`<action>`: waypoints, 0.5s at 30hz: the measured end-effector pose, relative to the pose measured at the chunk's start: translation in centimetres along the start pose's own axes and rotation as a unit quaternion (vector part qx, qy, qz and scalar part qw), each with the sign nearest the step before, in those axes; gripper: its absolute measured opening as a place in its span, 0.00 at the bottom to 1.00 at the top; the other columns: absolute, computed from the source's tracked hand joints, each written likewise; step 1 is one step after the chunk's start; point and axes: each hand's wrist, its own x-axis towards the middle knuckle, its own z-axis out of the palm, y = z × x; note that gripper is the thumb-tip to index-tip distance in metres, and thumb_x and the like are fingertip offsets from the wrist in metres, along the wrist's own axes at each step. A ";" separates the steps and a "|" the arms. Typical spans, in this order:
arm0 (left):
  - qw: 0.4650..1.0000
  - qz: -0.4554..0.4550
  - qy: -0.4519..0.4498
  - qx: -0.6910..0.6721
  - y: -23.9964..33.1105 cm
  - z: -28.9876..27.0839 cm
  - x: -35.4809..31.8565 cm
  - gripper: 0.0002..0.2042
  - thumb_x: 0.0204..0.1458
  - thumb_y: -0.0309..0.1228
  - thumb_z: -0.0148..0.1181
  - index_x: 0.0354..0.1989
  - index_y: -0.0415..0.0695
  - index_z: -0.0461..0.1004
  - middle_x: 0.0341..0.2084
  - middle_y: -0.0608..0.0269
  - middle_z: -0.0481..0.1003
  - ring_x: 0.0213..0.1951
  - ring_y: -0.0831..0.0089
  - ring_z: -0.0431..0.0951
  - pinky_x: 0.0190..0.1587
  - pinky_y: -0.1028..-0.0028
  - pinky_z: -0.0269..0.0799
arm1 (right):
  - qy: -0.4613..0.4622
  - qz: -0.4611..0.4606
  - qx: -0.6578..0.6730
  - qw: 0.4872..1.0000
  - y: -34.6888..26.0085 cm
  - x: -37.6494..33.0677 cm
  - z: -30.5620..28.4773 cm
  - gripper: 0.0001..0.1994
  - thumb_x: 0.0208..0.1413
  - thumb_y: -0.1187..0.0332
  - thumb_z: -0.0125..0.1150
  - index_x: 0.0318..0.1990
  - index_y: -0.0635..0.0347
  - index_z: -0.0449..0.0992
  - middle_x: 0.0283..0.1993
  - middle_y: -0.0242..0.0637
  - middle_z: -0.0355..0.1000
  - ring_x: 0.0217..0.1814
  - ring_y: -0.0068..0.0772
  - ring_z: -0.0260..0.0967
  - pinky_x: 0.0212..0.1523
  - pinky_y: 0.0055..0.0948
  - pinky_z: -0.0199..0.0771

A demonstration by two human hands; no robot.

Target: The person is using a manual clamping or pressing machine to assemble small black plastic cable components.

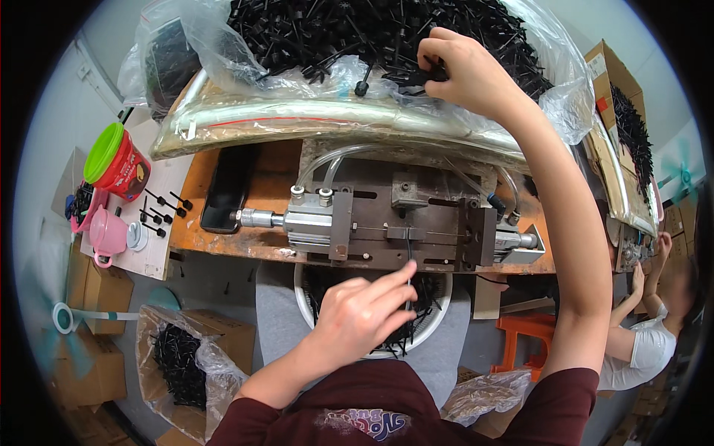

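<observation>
My left hand (353, 316) is at the front edge of a metal fixture (364, 238), its fingers closed around a thin black stem (408, 255). The stem's far end reaches into the small block at the fixture's middle. Up at the big heap of black stemmed plastic parts (320, 33), my right hand (465, 70) has thumb and fingers curled on black pieces at the heap's near right side; how many they hold is hidden. Beneath my left hand, a white basket (306, 316) on my lap holds more such black parts.
Clear plastic sheeting (216, 37) lines the heap's tray. Air cylinders and hoses (327, 167) flank the fixture. A phone (227, 186), pink cup (108, 234) and red tub (123, 167) stand left. Lined box (216, 334) at lower left, orange stool (520, 338) right. A co-worker (643, 334) sits far right.
</observation>
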 end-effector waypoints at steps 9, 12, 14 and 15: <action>0.986 -0.029 -0.151 -0.067 -1.5 3.3 -6.0 0.13 0.38 0.32 0.73 0.33 0.46 0.79 0.51 0.64 0.78 0.25 0.70 0.80 0.30 0.74 0.76 | -0.004 0.066 0.106 0.992 0.4 1.4 -0.4 0.11 0.43 0.73 0.69 0.36 0.63 0.78 0.31 0.36 0.72 0.34 0.32 0.70 0.39 0.31 0.71; 0.971 -0.070 -0.212 -0.082 -2.3 4.6 -7.8 0.13 0.39 0.32 0.72 0.33 0.45 0.79 0.52 0.62 0.77 0.27 0.68 0.82 0.31 0.72 0.78 | -0.020 0.125 0.097 0.987 1.0 1.8 -1.0 0.13 0.41 0.66 0.74 0.34 0.61 0.81 0.28 0.31 0.73 0.31 0.26 0.68 0.36 0.27 0.70; 0.973 -0.075 -0.207 -0.076 -3.1 5.8 -9.0 0.13 0.39 0.32 0.72 0.33 0.45 0.78 0.53 0.62 0.76 0.28 0.68 0.82 0.31 0.71 0.78 | -0.045 0.200 0.153 0.967 0.5 2.1 -1.1 0.12 0.38 0.64 0.74 0.30 0.58 0.80 0.25 0.29 0.71 0.27 0.23 0.66 0.31 0.24 0.68; 0.973 -0.077 -0.205 -0.070 -3.3 6.1 -9.1 0.13 0.39 0.32 0.72 0.33 0.45 0.78 0.53 0.62 0.76 0.28 0.68 0.82 0.31 0.71 0.78 | -0.066 0.207 0.145 0.965 0.4 2.2 -0.9 0.12 0.38 0.65 0.74 0.29 0.58 0.79 0.24 0.29 0.71 0.26 0.22 0.66 0.30 0.24 0.67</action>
